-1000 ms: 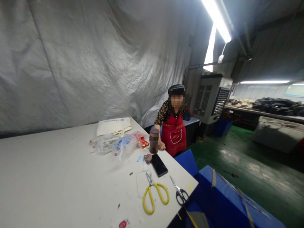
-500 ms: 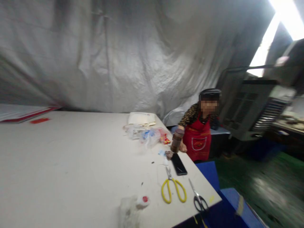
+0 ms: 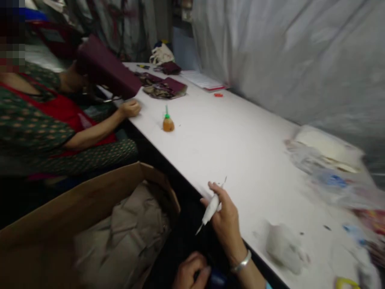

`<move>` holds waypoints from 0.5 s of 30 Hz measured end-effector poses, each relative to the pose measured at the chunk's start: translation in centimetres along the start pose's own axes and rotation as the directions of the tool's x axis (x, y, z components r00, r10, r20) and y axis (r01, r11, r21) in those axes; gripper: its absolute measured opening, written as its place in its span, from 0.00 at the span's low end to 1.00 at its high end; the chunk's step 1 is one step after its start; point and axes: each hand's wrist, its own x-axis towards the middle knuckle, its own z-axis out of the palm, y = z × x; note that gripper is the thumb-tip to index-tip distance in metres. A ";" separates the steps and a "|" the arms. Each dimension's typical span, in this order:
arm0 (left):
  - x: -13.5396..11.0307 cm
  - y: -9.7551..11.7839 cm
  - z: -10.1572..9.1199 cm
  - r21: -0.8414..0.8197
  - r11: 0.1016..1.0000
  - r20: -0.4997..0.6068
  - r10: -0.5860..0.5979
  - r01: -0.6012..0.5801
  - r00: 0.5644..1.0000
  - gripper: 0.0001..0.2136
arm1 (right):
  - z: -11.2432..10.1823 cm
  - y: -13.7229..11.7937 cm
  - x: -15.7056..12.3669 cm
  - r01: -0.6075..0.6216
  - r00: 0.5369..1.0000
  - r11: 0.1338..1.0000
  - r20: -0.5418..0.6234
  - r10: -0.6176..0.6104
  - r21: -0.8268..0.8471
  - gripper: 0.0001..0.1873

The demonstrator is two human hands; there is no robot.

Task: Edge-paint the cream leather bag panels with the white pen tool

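- White tool (image 3: 211,209) is pinched in the right hand (image 3: 227,220), near the worktop (image 3: 228,152).
- Left hand (image 3: 191,271) is curled; its hold cannot be told.
- Grey-brown cloth (image 3: 129,224) is held in the box (image 3: 99,196).
- Amber bottle (image 3: 168,125) is capped in green.

White tool (image 3: 212,209), silver bracelet (image 3: 242,261), white tabletop (image 3: 228,148), amber, green-tipped bottle (image 3: 168,124), red apron (image 3: 64,111), dotted green sleeve (image 3: 30,122)

Head-worn view down across table (image 3: 228,156)

Table (image 3: 237,148) brightly lit; box (image 3: 99,196) interior dim, gap beside it near black; sheet (image 3: 270,52) shows soft sheen; tool (image 3: 212,208) slightly soft, bags (image 3: 333,182) at right visibly smeared
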 end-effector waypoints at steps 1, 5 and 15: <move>-0.3 0.5 -0.3 -0.040 0.999 -0.004 -0.021 0.021 1.000 0.17 | 0.9 -0.2 0.8 -0.009 1.000 1.000 0.010 0.009 0.001 0.21; -0.2 1.3 -1.1 -0.362 0.908 0.061 -0.205 0.213 0.977 0.16 | 5.8 0.6 4.3 0.005 0.998 0.999 0.066 -0.002 -0.054 0.27; 3.6 -4.0 -9.4 -0.769 0.525 0.182 -0.366 0.364 0.913 0.25 | 11.7 2.1 7.2 0.262 0.919 0.842 0.388 -0.069 -0.471 0.26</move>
